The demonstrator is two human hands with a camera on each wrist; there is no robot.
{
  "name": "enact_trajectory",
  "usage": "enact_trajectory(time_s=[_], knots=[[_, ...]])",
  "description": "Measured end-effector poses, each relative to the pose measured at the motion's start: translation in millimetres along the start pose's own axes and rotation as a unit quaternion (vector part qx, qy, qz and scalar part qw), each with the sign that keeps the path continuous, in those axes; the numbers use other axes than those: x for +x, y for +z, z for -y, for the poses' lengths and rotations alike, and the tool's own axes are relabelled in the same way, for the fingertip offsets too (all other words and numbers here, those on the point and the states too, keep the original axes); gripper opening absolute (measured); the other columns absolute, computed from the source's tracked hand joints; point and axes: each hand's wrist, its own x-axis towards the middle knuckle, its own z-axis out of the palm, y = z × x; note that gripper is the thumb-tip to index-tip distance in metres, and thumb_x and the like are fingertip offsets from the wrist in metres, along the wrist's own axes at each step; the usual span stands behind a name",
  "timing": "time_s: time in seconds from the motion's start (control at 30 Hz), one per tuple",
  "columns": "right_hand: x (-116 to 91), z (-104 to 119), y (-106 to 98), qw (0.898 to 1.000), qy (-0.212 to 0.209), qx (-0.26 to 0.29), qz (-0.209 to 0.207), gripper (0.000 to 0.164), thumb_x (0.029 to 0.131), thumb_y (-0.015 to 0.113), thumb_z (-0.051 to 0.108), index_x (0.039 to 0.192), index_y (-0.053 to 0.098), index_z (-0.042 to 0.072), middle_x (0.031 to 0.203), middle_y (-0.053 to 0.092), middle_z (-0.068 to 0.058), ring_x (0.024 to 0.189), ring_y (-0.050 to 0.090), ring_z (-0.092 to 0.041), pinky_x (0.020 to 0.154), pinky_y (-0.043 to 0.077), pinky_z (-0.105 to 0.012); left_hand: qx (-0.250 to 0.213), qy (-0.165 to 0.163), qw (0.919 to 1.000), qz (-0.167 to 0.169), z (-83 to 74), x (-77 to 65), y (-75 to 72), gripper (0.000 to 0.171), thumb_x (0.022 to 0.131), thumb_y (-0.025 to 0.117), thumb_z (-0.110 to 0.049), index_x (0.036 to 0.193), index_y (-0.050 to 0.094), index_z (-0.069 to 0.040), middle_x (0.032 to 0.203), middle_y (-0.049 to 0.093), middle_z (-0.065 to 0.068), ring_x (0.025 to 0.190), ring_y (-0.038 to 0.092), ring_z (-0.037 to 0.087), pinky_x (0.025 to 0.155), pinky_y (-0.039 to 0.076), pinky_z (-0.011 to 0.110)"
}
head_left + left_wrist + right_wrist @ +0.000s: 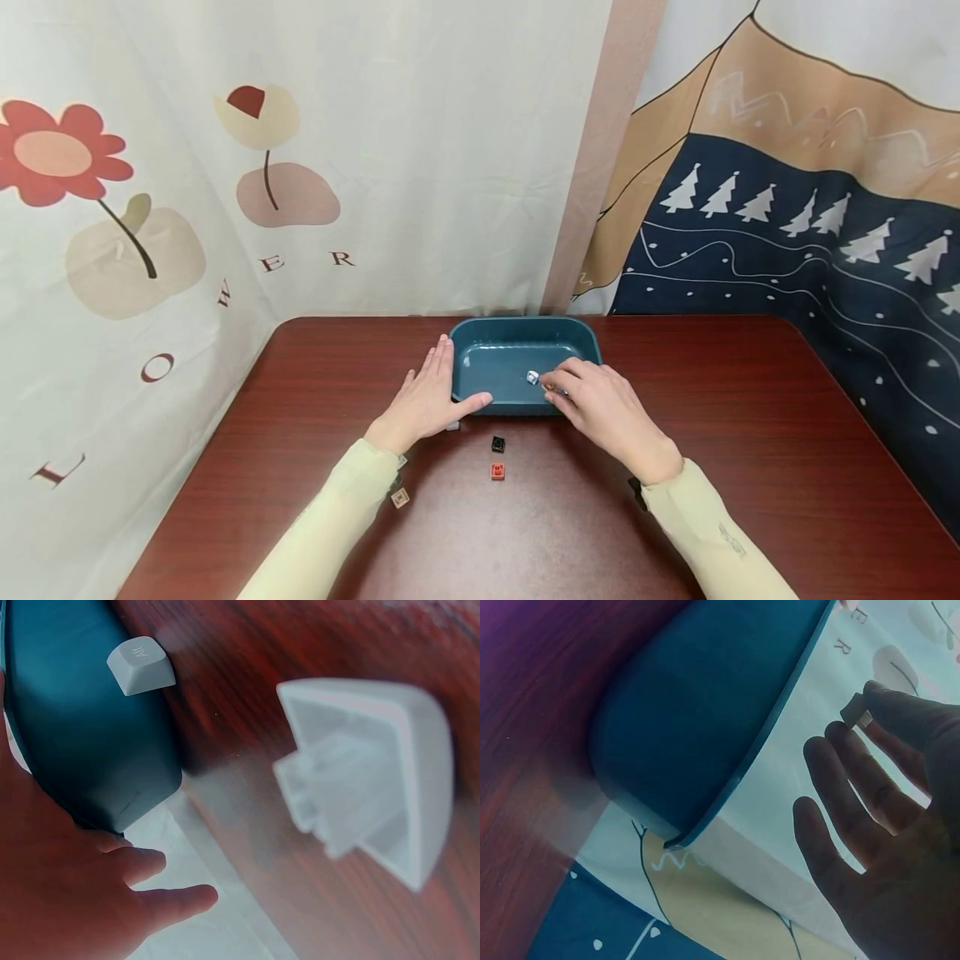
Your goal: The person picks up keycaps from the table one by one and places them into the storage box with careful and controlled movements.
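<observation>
My right hand (pixel 603 408) is over the right part of a blue tray (pixel 465 392). Between thumb and fingers it pinches a small keycap (pixel 855 711), which looks tan, while the other fingers are spread. On the tray floor a white and blue keycap (pixel 532 377) lies just left of those fingertips. My left hand (pixel 427 400) rests against the tray's left end, fingers straight, thumb over the front rim. Beside the tray's wall sits a white keycap marked Alt (pixel 141 666). Another white keycap (pixel 375 772) lies upturned near the left wrist.
On the dark red table (pixel 480 550), a black keycap (pixel 498 444) and a red keycap (pixel 497 472) lie before the tray. A beige keycap (pixel 401 497) is beside the left sleeve. Something black (pixel 637 492) is partly hidden by the right forearm. Printed curtains (pixel 450 167) hang behind.
</observation>
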Motion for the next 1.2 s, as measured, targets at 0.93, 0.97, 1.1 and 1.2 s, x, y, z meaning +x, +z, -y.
enact_trajectory(time_s=[0.93,0.97,1.1,1.2], knots=[[39.0,-23.0,22.3,0.975,0.139,0.044,0.168,0.019,0.094,0.078,0.017,0.112,0.078,0.01,0.103,0.072,-0.004,0.089,0.063,-0.018,0.077,0.059,-0.039,-0.008,0.001,1.0,0.0,-0.6,-0.9,-0.8,0.118,0.091,0.056,-0.076,0.165,0.001,-0.003,0.173,-0.004,0.01,0.159,0.008,0.033,0.121,0.019,0.065],[39.9,-23.5,23.0,0.973,0.143,0.044,0.174,0.019,0.094,0.078,0.018,0.111,0.078,0.01,0.103,0.073,-0.004,0.088,0.063,-0.018,0.077,0.059,-0.039,-0.008,0.001,1.0,0.0,-0.5,-0.9,-0.9,0.118,0.091,0.056,-0.077,0.165,0.001,-0.003,0.173,-0.004,0.01,0.159,0.008,0.033,0.121,0.019,0.065],[42.7,-26.4,26.4,0.968,0.154,0.039,0.195,0.018,0.095,0.078,0.019,0.11,0.078,0.011,0.101,0.073,-0.004,0.086,0.062,-0.018,0.076,0.058,-0.039,-0.009,0.001,1.0,0.0,0.0,-0.7,-0.8,0.119,0.091,0.055,-0.078,0.165,0.001,-0.003,0.173,-0.004,0.01,0.159,0.009,0.033,0.121,0.019,0.064],[43.6,-29.1,29.6,0.965,0.158,0.035,0.206,0.016,0.095,0.077,0.019,0.109,0.078,0.011,0.098,0.073,-0.002,0.083,0.061,-0.017,0.074,0.058,-0.039,-0.009,0.002,1.0,0.0,0.8,-0.3,-0.4,0.119,0.091,0.055,-0.078,0.165,0.001,-0.003,0.173,-0.004,0.01,0.159,0.009,0.032,0.121,0.019,0.065]])
